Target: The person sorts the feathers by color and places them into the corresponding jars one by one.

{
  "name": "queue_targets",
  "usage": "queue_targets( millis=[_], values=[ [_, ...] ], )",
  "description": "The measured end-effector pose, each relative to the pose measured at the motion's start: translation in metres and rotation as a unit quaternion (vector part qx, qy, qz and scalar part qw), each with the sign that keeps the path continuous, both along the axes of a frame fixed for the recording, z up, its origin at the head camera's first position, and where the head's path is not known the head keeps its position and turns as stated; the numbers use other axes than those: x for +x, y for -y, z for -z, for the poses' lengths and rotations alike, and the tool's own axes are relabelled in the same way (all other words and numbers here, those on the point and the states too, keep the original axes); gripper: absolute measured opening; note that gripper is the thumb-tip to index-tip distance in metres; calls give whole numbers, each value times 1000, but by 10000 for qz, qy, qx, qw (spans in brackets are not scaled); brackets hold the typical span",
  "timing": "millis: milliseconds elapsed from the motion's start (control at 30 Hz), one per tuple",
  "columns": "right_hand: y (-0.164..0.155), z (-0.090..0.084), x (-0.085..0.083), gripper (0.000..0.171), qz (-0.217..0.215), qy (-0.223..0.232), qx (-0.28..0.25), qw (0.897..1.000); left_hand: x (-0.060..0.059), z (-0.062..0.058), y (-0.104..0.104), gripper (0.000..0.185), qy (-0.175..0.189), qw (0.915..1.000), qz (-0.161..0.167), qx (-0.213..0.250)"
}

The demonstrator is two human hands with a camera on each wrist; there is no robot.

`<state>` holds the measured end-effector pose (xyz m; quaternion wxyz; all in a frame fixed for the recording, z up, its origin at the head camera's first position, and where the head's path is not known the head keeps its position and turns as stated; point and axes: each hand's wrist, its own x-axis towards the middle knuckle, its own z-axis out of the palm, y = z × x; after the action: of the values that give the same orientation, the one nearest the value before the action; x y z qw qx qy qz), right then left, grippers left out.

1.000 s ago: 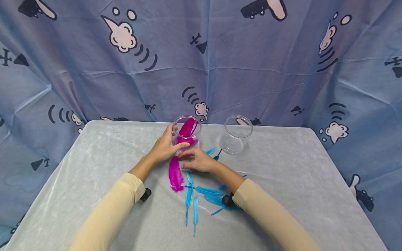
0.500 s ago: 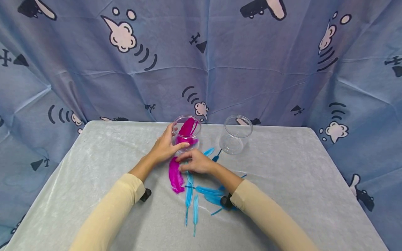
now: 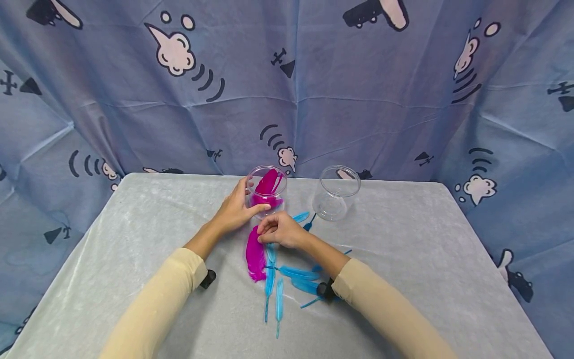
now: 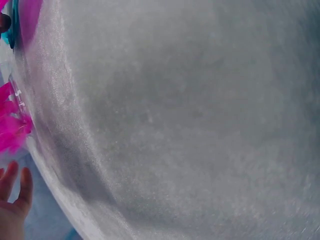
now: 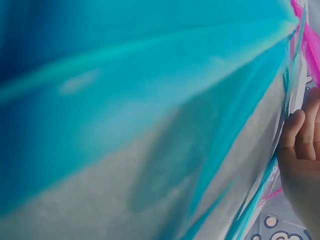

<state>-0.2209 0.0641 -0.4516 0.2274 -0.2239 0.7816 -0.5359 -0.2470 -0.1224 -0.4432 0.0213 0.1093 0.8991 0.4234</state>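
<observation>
My left hand (image 3: 235, 208) holds the clear round jar (image 3: 267, 195) at its left and front, thumb across the near side. Inside that jar are magenta feathers (image 3: 267, 183). Just in front of it my right hand (image 3: 283, 231) pinches the upper end of another magenta feather (image 3: 255, 257), which hangs or lies toward me; I cannot tell if its lower end touches the table. The left wrist view catches magenta feathers (image 4: 12, 127) at its left edge, above the fingers. In the right wrist view, blurred blue feathers (image 5: 150, 85) cover much of the picture.
A second clear jar (image 3: 334, 205) stands to the right, with no feathers visible in it. Several blue feathers (image 3: 299, 273) lie scattered below and beside my right hand, some partly under the forearm. A patterned curtain (image 3: 381, 99) hangs behind the grey-covered table (image 3: 403, 239).
The right fingers have closed on the magenta feather's upper end, and the feather has shifted slightly right and toward me. My left hand and the jars stay in place.
</observation>
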Motion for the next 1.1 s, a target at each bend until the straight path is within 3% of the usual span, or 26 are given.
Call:
queue_targets(
  millis=[533, 1100],
  values=[
    [-7, -14, -2, 11, -130, -121, -144, 9997, 1, 1, 0, 96, 24, 10000, -26, -38],
    [-16, -63, -10, 10, 69, -262, -13, 9996, -2, 1, 1, 84, -231, 9996, 104, -118]
  ],
)
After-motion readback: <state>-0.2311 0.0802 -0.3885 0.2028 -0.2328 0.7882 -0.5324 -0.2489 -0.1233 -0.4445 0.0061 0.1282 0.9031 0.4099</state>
